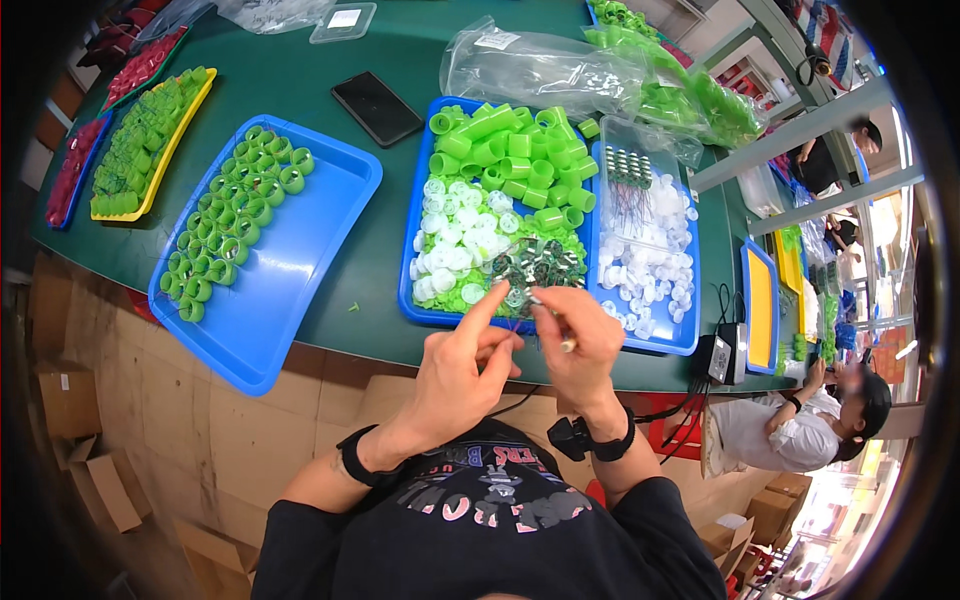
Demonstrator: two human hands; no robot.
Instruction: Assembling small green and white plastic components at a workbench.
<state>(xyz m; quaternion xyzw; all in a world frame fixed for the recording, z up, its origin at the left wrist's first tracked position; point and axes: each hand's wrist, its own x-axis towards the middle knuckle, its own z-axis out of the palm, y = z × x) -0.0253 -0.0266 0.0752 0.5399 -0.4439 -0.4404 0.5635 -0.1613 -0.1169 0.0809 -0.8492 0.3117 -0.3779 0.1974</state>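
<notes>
Both hands meet over the front edge of a blue tray [408,285]. My left hand [450,365] has its index finger stretched forward and its other fingers curled together; anything in them is hidden. My right hand [585,335] is closed in a pinch, with a small part at its fingertips too small to name. Just beyond the fingertips lies a pile of small green circuit boards with wires [545,262]. White translucent plastic discs [465,225] lie to the left of the boards, and bright green plastic cylinders [515,150] fill the far part of the tray.
A second blue tray [683,335] on the right holds clear plastic pieces [650,270] and wired boards [628,170]. On the left, a blue tray [290,300] carries rows of green rings [235,210]. Further off are a phone [377,108], plastic bags [540,70] and a seated person [800,425].
</notes>
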